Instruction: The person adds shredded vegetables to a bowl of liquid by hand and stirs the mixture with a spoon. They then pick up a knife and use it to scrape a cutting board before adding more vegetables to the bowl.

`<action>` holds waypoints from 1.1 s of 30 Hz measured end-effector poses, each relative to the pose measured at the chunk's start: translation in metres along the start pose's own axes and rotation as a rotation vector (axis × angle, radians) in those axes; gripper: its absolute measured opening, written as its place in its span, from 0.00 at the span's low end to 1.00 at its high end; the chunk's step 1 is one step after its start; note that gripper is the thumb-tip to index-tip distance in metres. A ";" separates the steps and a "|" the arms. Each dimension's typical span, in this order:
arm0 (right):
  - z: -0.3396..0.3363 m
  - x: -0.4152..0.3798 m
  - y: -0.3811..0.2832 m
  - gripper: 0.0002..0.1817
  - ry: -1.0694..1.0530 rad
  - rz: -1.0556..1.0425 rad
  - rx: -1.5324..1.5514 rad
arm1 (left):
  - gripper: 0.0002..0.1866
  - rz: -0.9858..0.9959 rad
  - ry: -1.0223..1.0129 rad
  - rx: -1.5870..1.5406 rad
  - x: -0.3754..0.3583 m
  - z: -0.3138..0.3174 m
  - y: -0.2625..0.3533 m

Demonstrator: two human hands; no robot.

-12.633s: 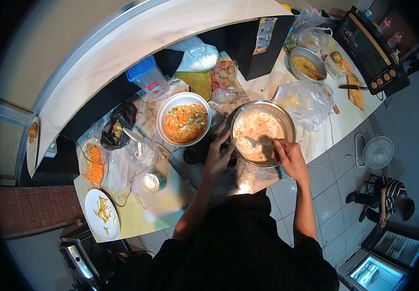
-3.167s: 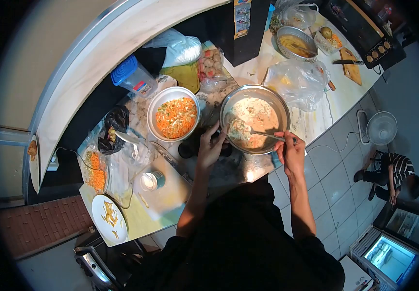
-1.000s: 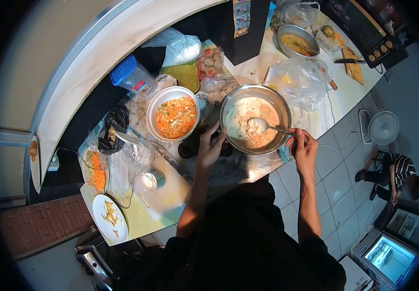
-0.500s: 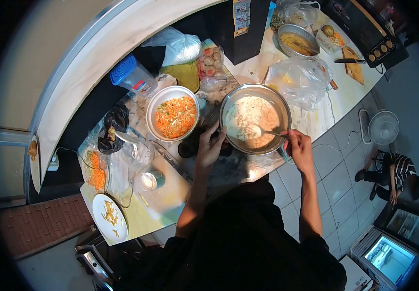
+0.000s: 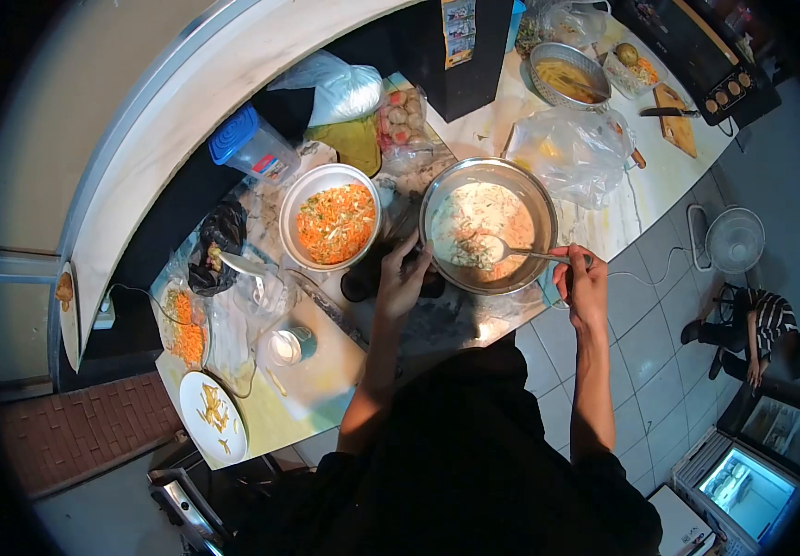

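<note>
A metal bowl (image 5: 548,199) of pale, creamy batter with orange bits (image 5: 502,208) stands at the counter's front edge. My left hand (image 5: 403,283) grips its left rim, thumb against the edge. In my right hand (image 5: 585,283), at the bowl's right side, is the handle of a metal spoon (image 5: 529,253). The spoon's head lies in the batter and carries some of the mixture. Left of the metal bowl sits a white bowl (image 5: 290,236) of shredded orange and pale vegetables, touched by neither hand.
A clear plastic bag (image 5: 576,157) lies behind the metal bowl. Farther right are a colander (image 5: 548,85), a knife (image 5: 664,112) on a cutting board (image 5: 676,134) and an oven (image 5: 687,56). A jar (image 5: 293,346) and a white plate (image 5: 198,435) stand left. Another person (image 5: 756,329) sits at right.
My right hand has moved slightly right, drawing the spoon handle with it. The spoon's head shows more clearly in the batter. My left hand stays at the rim.
</note>
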State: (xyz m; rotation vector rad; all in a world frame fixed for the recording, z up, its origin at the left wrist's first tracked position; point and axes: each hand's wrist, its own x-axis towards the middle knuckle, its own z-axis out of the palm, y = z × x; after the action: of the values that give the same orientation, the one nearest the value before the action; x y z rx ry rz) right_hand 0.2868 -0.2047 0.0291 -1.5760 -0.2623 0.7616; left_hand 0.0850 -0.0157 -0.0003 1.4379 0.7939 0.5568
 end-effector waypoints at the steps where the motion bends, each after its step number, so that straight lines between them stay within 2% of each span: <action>1: -0.001 0.001 0.000 0.19 -0.001 -0.001 0.000 | 0.25 -0.009 0.001 -0.007 0.000 0.000 0.001; 5: -0.001 0.002 -0.003 0.20 0.022 -0.105 -0.023 | 0.25 -0.032 0.024 -0.082 -0.001 0.002 -0.003; 7: 0.001 0.003 -0.005 0.20 0.005 -0.169 -0.065 | 0.25 0.080 0.007 -0.047 0.001 0.001 -0.004; 9: 0.002 0.004 -0.006 0.20 0.085 -0.297 -0.135 | 0.25 0.049 0.011 -0.036 -0.001 0.002 -0.002; 12: 0.003 0.004 -0.010 0.19 0.109 -0.369 -0.174 | 0.25 0.022 0.022 -0.035 0.000 0.002 -0.002; 16: 0.002 -0.004 -0.025 0.19 0.062 -0.358 -0.258 | 0.25 0.013 0.031 0.015 -0.001 0.002 0.001; 19: 0.007 -0.013 -0.032 0.17 -0.092 -0.268 -0.377 | 0.25 0.022 0.035 -0.018 -0.001 0.002 -0.007; 24: 0.015 -0.006 -0.014 0.17 -0.074 -0.372 -0.461 | 0.24 0.013 0.049 -0.004 -0.001 0.003 -0.007; 26: 0.014 -0.002 -0.017 0.17 0.011 -0.434 -0.513 | 0.24 0.040 0.048 0.021 0.001 0.002 -0.009; 28: 0.012 -0.001 -0.016 0.17 0.039 -0.439 -0.526 | 0.24 0.194 0.087 0.048 0.002 0.005 -0.016; 30: 0.013 -0.002 -0.017 0.17 0.082 -0.527 -0.530 | 0.24 0.118 0.088 -0.008 -0.003 0.007 -0.017; 32: 0.015 -0.006 -0.019 0.16 0.036 -0.504 -0.538 | 0.24 0.057 0.096 -0.057 0.000 0.004 -0.018; 33: 0.017 -0.008 -0.019 0.15 0.001 -0.476 -0.544 | 0.24 0.155 0.085 -0.009 0.003 0.003 -0.020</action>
State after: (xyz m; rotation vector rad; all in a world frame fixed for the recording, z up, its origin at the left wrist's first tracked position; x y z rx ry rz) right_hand 0.2759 -0.1926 0.0501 -1.9137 -0.8664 0.3240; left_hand 0.0860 -0.0171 -0.0209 1.4831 0.7495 0.7438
